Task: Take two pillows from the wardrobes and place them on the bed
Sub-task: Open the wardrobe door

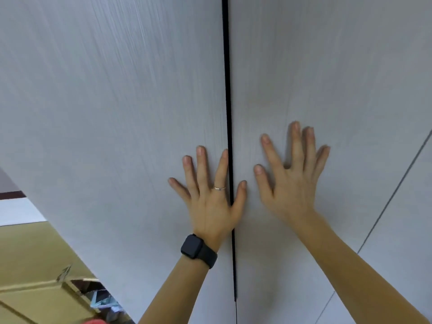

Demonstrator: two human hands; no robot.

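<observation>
Two pale grey wardrobe doors fill the view, closed, with a thin dark gap between them. My left hand point(210, 199) lies flat on the left door point(112, 108), fingers spread, its thumb crossing the gap. It wears a ring and a black watch at the wrist. Flat on the right door point(339, 78) rests my right hand point(292, 181), fingers spread as well. Neither hand holds anything. No pillow and no bed can be seen; the wardrobe's inside is hidden.
A further door panel point(406, 230) adjoins on the right behind a thin seam. At the lower left stands an open cardboard box point(35, 293) with small items inside, on the floor beside the wardrobe. A white wall strip point(16, 211) shows above it.
</observation>
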